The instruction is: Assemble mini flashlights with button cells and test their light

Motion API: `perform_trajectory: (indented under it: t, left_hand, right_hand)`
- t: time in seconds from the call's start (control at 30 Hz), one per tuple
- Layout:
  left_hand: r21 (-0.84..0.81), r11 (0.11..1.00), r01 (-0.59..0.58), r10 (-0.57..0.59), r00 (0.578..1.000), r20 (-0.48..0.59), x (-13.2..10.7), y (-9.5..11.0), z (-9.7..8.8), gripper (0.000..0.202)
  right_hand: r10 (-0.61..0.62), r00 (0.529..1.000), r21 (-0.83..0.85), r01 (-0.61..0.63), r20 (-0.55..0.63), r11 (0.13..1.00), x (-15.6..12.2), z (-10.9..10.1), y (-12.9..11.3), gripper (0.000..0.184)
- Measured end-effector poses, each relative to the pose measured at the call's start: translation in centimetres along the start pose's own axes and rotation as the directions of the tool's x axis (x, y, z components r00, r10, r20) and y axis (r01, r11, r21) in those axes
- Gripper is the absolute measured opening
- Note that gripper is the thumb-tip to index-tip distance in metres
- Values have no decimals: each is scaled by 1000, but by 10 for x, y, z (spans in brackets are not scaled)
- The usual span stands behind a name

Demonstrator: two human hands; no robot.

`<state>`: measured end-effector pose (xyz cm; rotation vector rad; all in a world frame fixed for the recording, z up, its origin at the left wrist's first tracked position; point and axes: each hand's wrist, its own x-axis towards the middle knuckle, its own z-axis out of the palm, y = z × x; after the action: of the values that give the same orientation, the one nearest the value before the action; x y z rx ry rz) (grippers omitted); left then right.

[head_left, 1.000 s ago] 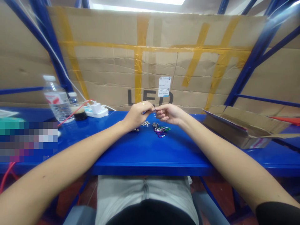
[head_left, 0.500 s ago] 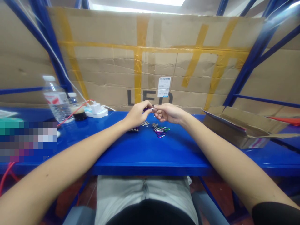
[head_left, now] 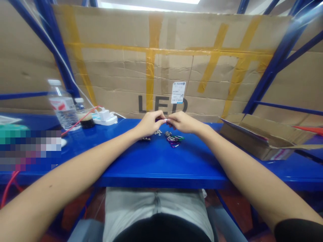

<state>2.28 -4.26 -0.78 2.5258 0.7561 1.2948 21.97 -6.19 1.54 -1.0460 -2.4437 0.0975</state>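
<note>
My left hand (head_left: 148,124) is closed in a pinch above the far half of the blue table (head_left: 161,161). Fingertip to fingertip with it, my right hand (head_left: 183,122) pinches too. A small piece with a bright tip (head_left: 166,120) shows between the fingers; its kind cannot be made out. Below the right hand lies a small pile of coloured carabiners (head_left: 174,139), purple, green and silver among them. Beside them sits a little heap of grey metal parts (head_left: 168,133). Small shiny metal pieces (head_left: 158,132) lie under the left hand, next to a dark item with a row of light bits (head_left: 145,138).
An open cardboard box (head_left: 262,141) stands on the right. To the left are a water bottle (head_left: 63,109), a cup of dark liquid (head_left: 87,121) and a white power strip (head_left: 107,119) with cables. A large taped cardboard sheet (head_left: 113,77) rises behind the table.
My right fingers have curled in and come closer to my left fingertips. The view has shifted slightly; the pieces on the table look the same.
</note>
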Motion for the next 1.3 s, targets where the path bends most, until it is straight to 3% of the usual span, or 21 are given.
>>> perform_trajectory:
  t: [0.37,0.5,0.6,0.63,0.7,0.8,0.87,0.93,1.1,1.3]
  left_hand:
    - [108,983,-149,153,988,-29,-4,-3,2,8]
    - [90,990,-112,112,994,-1,-1,-4,2,8]
    - [94,995,-37,36,999,16,2,-7,1,6]
    - [105,994,-23,21,1000,19,3,-9,1,5]
    - [132,991,-17,12,999,38,3,-13,-1,6]
    - [172,985,-5,-7,997,72,2,-22,-3,8]
    - [197,980,14,-29,997,77,2,-26,-3,11]
    - [216,976,18,-38,996,86,3,-29,-2,12]
    - [230,973,16,-39,994,97,3,-25,1,11]
    - [234,972,16,-37,996,86,4,-25,-3,12]
  right_hand:
    - [102,994,200,-94,-32,975,3,8,3,28]
    - [167,986,226,-168,22,960,3,2,0,27]
    - [275,958,122,-284,83,951,1,-12,-4,21]
    - [310,943,94,-322,122,942,-1,-17,-4,17]
    - [327,892,75,-366,311,928,-4,-23,-4,13]
    - [293,757,54,-396,584,916,-8,-22,-5,16]
    - [322,694,-3,-419,644,908,-8,-16,-6,17]
    - [356,673,-54,-426,648,903,-7,-9,-8,15]
    - [351,691,-119,-361,631,925,-6,1,-10,11]
    - [159,799,-62,-151,580,987,-8,0,-16,7]
